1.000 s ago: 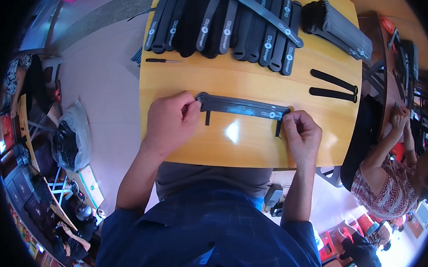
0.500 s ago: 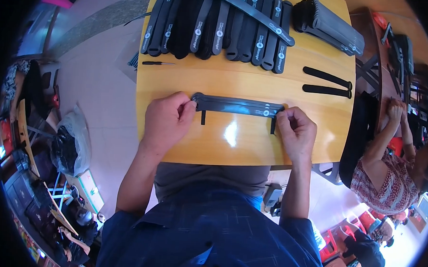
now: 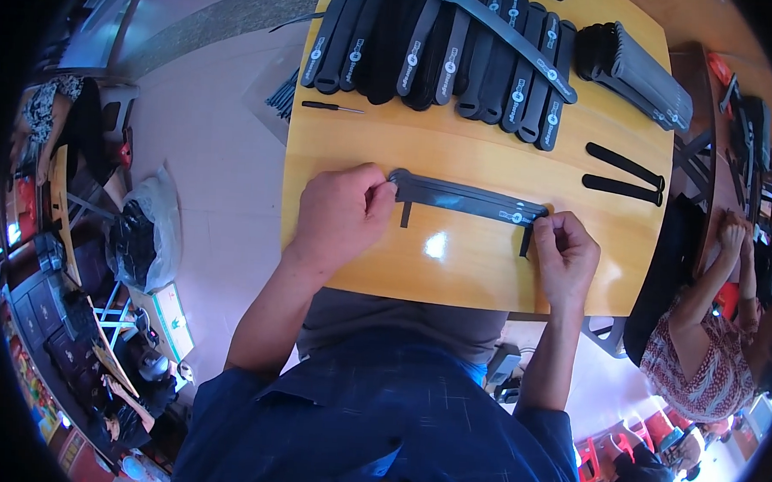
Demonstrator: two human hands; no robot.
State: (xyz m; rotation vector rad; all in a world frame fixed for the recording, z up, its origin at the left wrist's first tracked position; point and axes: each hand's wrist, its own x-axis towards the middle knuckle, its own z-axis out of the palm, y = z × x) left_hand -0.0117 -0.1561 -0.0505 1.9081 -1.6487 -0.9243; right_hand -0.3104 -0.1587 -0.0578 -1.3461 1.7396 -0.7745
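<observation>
I am guiding left fingers (image 3: pixel 382 203) and right fingers (image 3: pixel 562 225) from afar, both pinching ends of long flat dark-grey straps (image 3: pixel 470 199), over a shiny yellow wooden bench (image 3: pixel 479 275)

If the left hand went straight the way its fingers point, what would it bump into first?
The dark grey strap bundle. The left hand points rightward and seems to pinch the bundle's left end, so that comes first, though depth is hard to judge here.

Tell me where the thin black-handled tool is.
In the head view, the tool lies at the left of the table, just below the row of dark straps.
</observation>
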